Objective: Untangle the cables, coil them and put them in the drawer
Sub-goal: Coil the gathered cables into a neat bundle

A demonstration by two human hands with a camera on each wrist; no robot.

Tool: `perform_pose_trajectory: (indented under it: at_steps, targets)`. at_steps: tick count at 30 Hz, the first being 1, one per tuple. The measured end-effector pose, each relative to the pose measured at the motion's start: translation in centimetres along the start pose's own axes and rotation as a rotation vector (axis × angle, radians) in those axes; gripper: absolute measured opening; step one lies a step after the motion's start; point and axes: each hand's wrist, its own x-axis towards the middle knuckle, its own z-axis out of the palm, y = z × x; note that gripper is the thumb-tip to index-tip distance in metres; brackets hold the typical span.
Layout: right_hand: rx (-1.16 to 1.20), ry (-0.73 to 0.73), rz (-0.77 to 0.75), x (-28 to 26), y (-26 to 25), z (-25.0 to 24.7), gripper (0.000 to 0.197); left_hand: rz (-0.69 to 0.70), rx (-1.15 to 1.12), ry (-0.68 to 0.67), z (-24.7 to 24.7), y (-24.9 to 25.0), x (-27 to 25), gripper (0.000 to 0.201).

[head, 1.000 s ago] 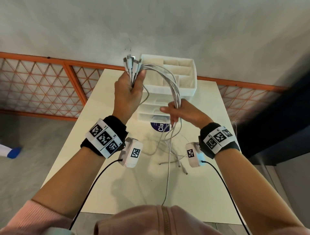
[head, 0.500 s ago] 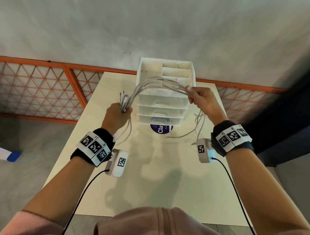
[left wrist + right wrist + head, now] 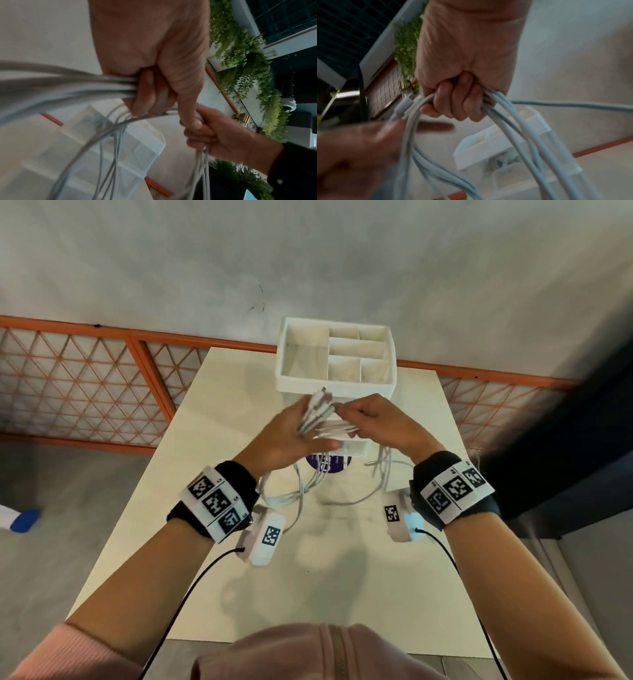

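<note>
A bundle of white cables is held in the air in front of the white drawer unit. My left hand grips the bundle just below its connector ends, which point up. My right hand touches the left one and grips the same cables, folded over. In the left wrist view the left hand's fingers curl round the cables. The right wrist view shows the right hand's fingers curled round several strands. Slack loops hang down to the table. The drawers are mostly hidden behind my hands.
The cream table carries the drawer unit at its far edge, with a purple round label in front of it. An orange lattice fence runs behind. Dark furniture stands to the right, and a blue and white object lies on the floor at left.
The hands were apart with the cables stretched between them. They have come together in front of the drawer unit, folding the bundle so loops hang below.
</note>
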Motion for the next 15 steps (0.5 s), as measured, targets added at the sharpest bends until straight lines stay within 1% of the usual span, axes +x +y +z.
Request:
perform_pose_trajectory:
  at_steps: [2, 3, 5, 6, 8, 9, 11, 12, 13, 15]
  targets:
    - [0.139, 0.011, 0.002, -0.1, -0.8, -0.1, 0.049, -0.044, 0.087, -0.059, 0.7, -0.2, 0.3, 0.023]
    - [0.187, 0.018, 0.005, -0.3, -0.8, -0.2, 0.051, -0.059, 0.148, -0.062, 0.7, -0.2, 0.3, 0.016]
    - [0.234, 0.005, -0.004, -0.9, -0.2, -0.3, 0.055, -0.046, 0.295, -0.058, 0.5, 0.1, 0.4, 0.024]
    - [0.249, -0.01, -0.011, -1.2, 0.5, -0.3, 0.052, -0.029, 0.349, -0.036, 0.3, 0.3, 0.6, 0.027]
    - [0.284, -0.029, 0.009, -1.8, 2.0, 0.0, 0.033, 0.01, 0.395, 0.039, -0.2, 1.3, 0.8, 0.031]
    - [0.307, -0.035, 0.027, -2.0, 2.7, 0.2, 0.026, 0.037, 0.4, 0.07, -0.3, 1.9, 0.9, 0.028]
    - [0.317, -0.029, 0.063, -2.1, 3.9, 0.7, 0.032, 0.099, 0.413, 0.094, 0.0, 2.6, 0.8, 0.02]
    - [0.282, -0.027, 0.081, -2.0, 4.3, 0.9, 0.034, 0.122, 0.418, 0.111, 0.3, 2.8, 0.8, 0.018]
    - [0.235, -0.037, 0.107, -2.0, 4.6, 1.0, 0.036, 0.133, 0.413, 0.146, 0.5, 2.8, 0.7, 0.021]
    - [0.168, -0.057, 0.178, -2.0, 5.8, 1.0, 0.045, 0.13, 0.377, 0.241, 0.4, 3.0, 0.8, 0.034]
